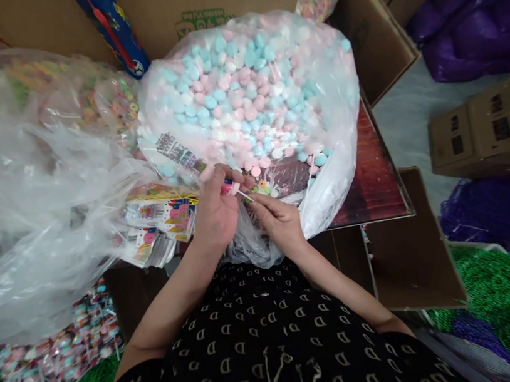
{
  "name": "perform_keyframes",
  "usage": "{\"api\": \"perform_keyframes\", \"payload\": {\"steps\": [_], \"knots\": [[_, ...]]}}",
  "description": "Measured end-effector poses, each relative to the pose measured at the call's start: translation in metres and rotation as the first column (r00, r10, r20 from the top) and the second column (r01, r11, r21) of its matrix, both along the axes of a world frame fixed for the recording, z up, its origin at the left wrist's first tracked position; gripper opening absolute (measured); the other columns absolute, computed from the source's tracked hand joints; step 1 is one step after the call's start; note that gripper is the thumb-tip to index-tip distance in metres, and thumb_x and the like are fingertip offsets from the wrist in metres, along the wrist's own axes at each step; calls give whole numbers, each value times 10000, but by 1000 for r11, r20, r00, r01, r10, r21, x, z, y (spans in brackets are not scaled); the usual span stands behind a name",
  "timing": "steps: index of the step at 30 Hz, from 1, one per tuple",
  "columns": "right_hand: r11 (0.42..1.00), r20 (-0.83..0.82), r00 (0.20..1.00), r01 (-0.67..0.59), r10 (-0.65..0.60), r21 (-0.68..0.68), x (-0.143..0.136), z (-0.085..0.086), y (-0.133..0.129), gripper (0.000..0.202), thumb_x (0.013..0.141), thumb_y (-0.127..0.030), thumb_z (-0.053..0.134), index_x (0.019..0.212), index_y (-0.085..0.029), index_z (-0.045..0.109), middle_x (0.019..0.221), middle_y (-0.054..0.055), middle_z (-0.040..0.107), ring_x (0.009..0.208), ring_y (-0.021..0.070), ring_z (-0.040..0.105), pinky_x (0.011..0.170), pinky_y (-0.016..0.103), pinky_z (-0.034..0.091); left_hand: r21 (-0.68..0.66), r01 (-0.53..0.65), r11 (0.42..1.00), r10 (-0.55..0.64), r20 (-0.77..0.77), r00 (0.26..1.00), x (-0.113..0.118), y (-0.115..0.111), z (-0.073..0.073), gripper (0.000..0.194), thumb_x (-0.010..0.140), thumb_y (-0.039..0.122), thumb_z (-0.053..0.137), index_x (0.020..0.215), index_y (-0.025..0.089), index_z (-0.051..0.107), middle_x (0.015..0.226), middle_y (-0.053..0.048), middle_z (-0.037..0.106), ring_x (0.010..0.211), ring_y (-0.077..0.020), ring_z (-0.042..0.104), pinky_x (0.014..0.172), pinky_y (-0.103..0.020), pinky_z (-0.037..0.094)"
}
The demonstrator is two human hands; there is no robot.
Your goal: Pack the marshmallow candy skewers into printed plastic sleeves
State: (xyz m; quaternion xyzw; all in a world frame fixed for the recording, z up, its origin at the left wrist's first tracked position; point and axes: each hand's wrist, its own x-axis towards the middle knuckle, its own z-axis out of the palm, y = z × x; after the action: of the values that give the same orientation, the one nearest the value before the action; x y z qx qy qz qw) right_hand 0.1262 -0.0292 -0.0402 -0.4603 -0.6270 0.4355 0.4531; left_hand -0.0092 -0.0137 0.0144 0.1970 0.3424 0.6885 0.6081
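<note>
In the head view my left hand [218,215] pinches a small lollipop [230,187] with a pink and blue wrapper. My right hand [282,220] has its thumb and fingers closed on the lollipop's thin white stick [246,196]. Both hands are close together above the front edge of a big clear bag of pink, blue and white candies [245,91]. A narrow printed clear wrapper [179,153] lies just beyond my left hand. Left of that hand is a stack of printed packets [164,222]. My fingers hide part of the lollipop.
At left, a large translucent bag [47,201] and colourful ring candies [114,103] cover the surface. A blue tube [117,39] stands behind. The dark red tabletop [377,180] ends at right, near open cardboard boxes [380,40]. Wrapped lollipops [68,350] are at lower left.
</note>
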Motion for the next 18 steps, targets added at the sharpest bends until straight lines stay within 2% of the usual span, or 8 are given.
{"api": "perform_keyframes", "payload": {"steps": [2, 4, 6, 7, 10, 12, 15, 18], "knots": [[983, -114, 992, -77, 59, -164, 2, 3, 0, 348, 992, -465, 598, 1171, -235, 788, 538, -51, 605, 442, 131, 541, 481, 271, 503, 5, 32, 999, -32, -3, 999, -4, -1, 2, 310, 798, 415, 856, 955, 214, 681, 844, -2, 740, 916, -205, 751, 895, -354, 600], [972, -132, 987, -115, 89, -206, 7, 5, 0, 344, 990, -462, 599, 1174, -235, 781, 497, -70, 539, 417, 122, 500, 476, 268, 489, 14, 26, 1000, -26, 6, 1000, -13, 0, 7, 428, 773, 438, 879, 1094, 234, 684, 989, -38, 786, 970, -226, 759, 888, -373, 609], [986, -74, 994, -95, 86, -138, 12, 7, 1, 302, 983, -427, 612, 1138, -237, 788, 561, -47, 619, 468, 130, 566, 541, 281, 533, 21, -40, 999, 40, 14, 999, -24, 4, 13, 475, 797, 466, 856, 1183, 262, 670, 1069, -51, 792, 992, -233, 764, 885, -388, 616], [994, -31, 997, -74, 72, -82, 13, 7, 2, 281, 980, -409, 615, 1117, -240, 793, 624, -26, 680, 520, 140, 620, 591, 291, 563, 14, -91, 996, 91, 16, 996, -29, 6, 16, 428, 832, 462, 824, 1180, 265, 672, 1033, -41, 790, 974, -226, 765, 888, -393, 618], [996, 106, 994, -18, 9, 83, 13, 6, 3, 257, 985, -378, 594, 1081, -249, 795, 868, 29, 809, 746, 183, 756, 738, 314, 617, -58, -214, 975, 215, 23, 976, -36, 12, 19, 178, 915, 386, 737, 1009, 244, 685, 760, 22, 712, 806, -174, 745, 893, -383, 618], [988, 183, 983, -15, -14, 156, 12, 3, 3, 261, 996, -369, 573, 1080, -252, 791, 971, 46, 830, 833, 197, 783, 774, 309, 622, -102, -227, 969, 231, 34, 972, -34, 15, 16, 150, 925, 362, 729, 898, 232, 660, 653, 50, 633, 705, -145, 706, 891, -369, 615], [982, 252, 967, -24, -24, 186, 10, -1, 2, 269, 1004, -378, 555, 1076, -251, 781, 1002, 58, 834, 832, 200, 787, 751, 297, 612, -100, -210, 972, 217, 61, 974, -27, 15, 11, 185, 920, 365, 738, 846, 224, 643, 618, 64, 584, 645, -125, 667, 888, -362, 618], [992, 197, 980, -24, -1, 123, 10, -1, 0, 276, 1003, -414, 544, 1043, -249, 763, 961, 54, 824, 788, 193, 762, 713, 296, 594, -70, -199, 977, 203, 56, 978, -22, 14, 7, 187, 934, 363, 721, 832, 225, 646, 604, 67, 564, 635, -116, 652, 894, -353, 621]]}}
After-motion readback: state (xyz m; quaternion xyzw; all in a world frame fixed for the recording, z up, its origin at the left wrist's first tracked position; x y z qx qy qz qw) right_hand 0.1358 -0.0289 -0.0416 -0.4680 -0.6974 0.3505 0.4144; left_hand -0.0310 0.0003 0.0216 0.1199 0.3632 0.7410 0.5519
